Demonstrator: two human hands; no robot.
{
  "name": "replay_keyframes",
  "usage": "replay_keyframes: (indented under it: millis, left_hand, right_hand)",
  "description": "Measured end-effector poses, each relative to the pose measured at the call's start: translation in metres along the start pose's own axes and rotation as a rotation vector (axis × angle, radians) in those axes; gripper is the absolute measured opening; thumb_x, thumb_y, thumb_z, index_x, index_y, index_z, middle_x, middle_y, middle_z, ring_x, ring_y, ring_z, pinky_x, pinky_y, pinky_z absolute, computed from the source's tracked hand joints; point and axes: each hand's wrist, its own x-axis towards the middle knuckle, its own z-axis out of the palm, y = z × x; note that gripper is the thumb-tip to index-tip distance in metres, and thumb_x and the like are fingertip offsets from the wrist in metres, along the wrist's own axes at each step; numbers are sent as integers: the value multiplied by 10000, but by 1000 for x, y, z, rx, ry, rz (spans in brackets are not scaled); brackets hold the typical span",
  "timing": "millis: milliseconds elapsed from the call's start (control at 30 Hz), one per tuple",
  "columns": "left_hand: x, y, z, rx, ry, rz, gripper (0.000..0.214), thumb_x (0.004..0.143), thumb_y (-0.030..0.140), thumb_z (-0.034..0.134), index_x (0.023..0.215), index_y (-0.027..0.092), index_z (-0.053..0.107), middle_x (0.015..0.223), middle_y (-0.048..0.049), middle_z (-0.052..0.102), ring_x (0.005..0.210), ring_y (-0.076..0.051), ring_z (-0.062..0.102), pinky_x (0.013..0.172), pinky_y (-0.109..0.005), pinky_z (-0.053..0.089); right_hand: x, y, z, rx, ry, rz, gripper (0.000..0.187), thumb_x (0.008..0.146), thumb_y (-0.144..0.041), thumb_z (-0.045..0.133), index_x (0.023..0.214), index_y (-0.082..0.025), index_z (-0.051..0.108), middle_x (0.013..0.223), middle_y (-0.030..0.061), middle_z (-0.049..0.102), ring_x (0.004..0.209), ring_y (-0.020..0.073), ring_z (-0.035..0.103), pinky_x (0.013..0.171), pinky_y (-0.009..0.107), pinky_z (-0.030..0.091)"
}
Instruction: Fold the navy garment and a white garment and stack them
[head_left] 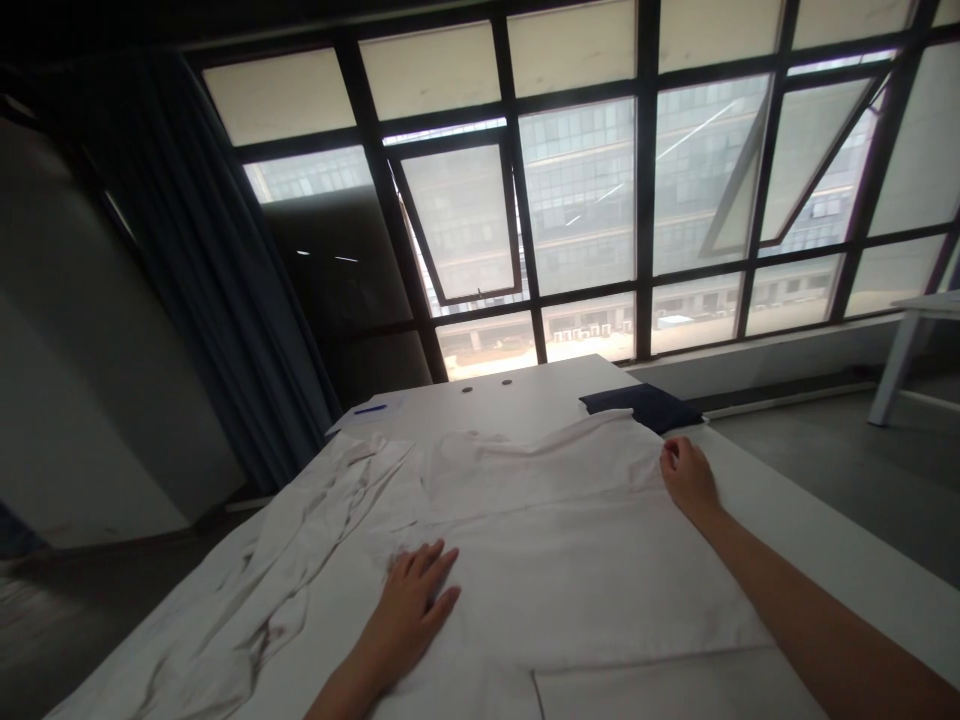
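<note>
From the head view, the left hand (411,610) lies flat and open on a white long-sleeved garment (570,560), fingers spread and holding nothing. The right hand (688,478) reaches across from the lower right, its fingers curled narrow at the garment's right edge; whether they pinch the cloth, I cannot tell. The garment lies spread on a white table (540,405), its body running away from the person, with a patch pocket (637,690) nearest. A crumpled sleeve (300,530) trails toward the lower left. A navy cloth (637,403) lies just beyond the far edge, and a blue pen (370,409) lies farther left.
</note>
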Motion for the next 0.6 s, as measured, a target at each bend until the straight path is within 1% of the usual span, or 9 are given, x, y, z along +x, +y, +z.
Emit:
replay_keyframes:
  millis: [67,133,267,333,433,500,567,600]
  left_hand:
    - [0,0,0,-6,-9,-3,527,991,597,432,1468,374,472,1525,-45,470,1386,-307,412,1171,-561,267]
    - [0,-1,0,-7,-19,-3,528,994,597,425,1473,377,463,1533,-40,461,1395,-304,403,1177,-562,255]
    - [1,-2,2,3,-20,2,533,998,595,418,1480,371,454,1538,-46,454,1401,-305,396,1176,-565,248]
    - [1,-2,3,9,-13,6,532,996,595,424,1476,368,461,1534,-49,460,1396,-306,402,1171,-558,258]
    - [1,-2,4,18,-4,12,527,991,597,432,1467,374,472,1528,-44,468,1385,-306,412,1167,-554,262]
    - [1,-2,4,24,-3,8,523,991,594,436,1466,378,472,1528,-42,468,1383,-306,413,1167,-556,259]
    - [1,-2,3,26,-7,5,523,993,589,436,1469,375,469,1529,-46,467,1384,-305,414,1166,-555,258]
    - [1,-2,3,26,-8,6,523,994,587,434,1470,373,468,1528,-48,467,1384,-302,415,1167,-554,257]
  right_hand:
    - [0,-3,-2,26,25,8,196,932,-304,414,1047,-204,538,969,110,646,961,266,565,897,353,404]
    - [0,-6,-3,51,39,21,256,953,-343,391,1105,-193,533,1028,127,652,988,270,574,898,348,413]
    - [-3,-10,-6,86,37,40,349,988,-418,347,1175,-185,526,1045,117,668,891,247,622,796,316,438]
    - [-5,-12,-7,69,46,22,377,1001,-431,326,1186,-177,533,1054,119,672,864,241,626,789,316,434]
    - [-4,-15,-9,-29,62,-58,396,1015,-402,289,1162,-156,561,1068,136,665,940,254,605,869,331,411]
    - [-2,-16,-11,-80,60,-94,396,1014,-381,287,1117,-148,591,1037,147,662,1000,276,576,930,360,380]
    - [-1,-18,-12,-102,57,-96,389,1008,-365,303,1105,-142,606,1011,159,660,1025,294,557,949,384,359]
    - [-1,-20,-13,-114,59,-87,384,1006,-357,310,1124,-140,604,1020,162,660,1026,296,556,934,383,362]
